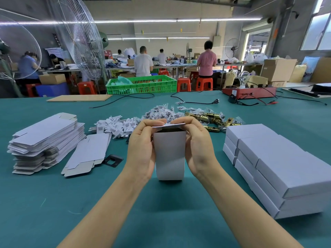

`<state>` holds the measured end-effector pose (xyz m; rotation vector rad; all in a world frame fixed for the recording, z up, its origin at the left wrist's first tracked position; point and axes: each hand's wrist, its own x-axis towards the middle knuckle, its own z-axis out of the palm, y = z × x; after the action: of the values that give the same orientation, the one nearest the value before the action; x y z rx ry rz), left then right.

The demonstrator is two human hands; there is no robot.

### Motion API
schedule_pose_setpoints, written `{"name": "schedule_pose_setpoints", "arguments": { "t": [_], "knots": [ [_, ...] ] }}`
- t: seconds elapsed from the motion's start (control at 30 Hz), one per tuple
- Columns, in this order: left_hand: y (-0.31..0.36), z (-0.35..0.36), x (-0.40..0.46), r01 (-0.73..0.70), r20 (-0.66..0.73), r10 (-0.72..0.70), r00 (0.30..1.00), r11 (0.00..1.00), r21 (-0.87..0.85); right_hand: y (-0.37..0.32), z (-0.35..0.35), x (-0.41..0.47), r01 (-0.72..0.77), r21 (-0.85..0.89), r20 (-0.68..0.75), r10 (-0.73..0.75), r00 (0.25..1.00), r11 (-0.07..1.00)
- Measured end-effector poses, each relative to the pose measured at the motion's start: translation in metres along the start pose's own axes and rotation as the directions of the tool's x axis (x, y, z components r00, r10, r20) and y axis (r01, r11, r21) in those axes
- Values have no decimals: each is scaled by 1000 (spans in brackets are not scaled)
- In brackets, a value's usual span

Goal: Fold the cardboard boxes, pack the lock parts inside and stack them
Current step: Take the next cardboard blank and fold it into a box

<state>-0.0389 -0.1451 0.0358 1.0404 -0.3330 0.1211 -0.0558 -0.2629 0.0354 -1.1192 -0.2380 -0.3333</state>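
Stretching away under strip lights, the workshop holds rows of benches where people work, red stools (pixel 204 83) and a big standing fan (pixel 84 42). A teal table (pixel 161 212) fills the foreground, with a green crate (pixel 141 85) past its far edge and a red tester box (pixel 249 92) with a bulb at the far right. On the right of the table sits a stack of folded white boxes (pixel 279 169); on the left, a pile of flat box blanks (pixel 44 140), one blank (pixel 87 153) lying just beside it. Further back lie white inserts (pixel 114 126), bagged small parts (pixel 161 113) and brass latch parts (pixel 211 119). At the centre a white box (pixel 169 154) stands upright on the table. The left hand (pixel 141 149) and right hand (pixel 198 145) clasp its sides, fingers curled over the top and pressing the lid flap down.
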Motion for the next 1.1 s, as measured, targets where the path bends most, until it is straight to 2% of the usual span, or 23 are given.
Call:
{"name": "schedule_pose_setpoints", "arguments": {
  "t": [0.13,0.23,0.63,0.87,1.1],
  "knots": [
    [0,-1,-2,13,-3,-13,1000,1000,8,0,1,-2,-20,-5,41,20,999,1000],
    [3,-1,-4,43,43,-41,998,998,-46,1,2,-1,27,-93,-5,-28,1000,995],
    [-4,2,-5,6,-70,3,998,992,128,4,-2,-1,41,-228,-72,-58,996,973],
    [-3,3,-9,-71,-34,80,996,978,194,6,0,-2,123,-304,-15,-133,991,945],
    [-5,1,-6,-78,-33,86,996,981,176,7,2,-3,164,-335,0,-174,985,928]
  ]
}}
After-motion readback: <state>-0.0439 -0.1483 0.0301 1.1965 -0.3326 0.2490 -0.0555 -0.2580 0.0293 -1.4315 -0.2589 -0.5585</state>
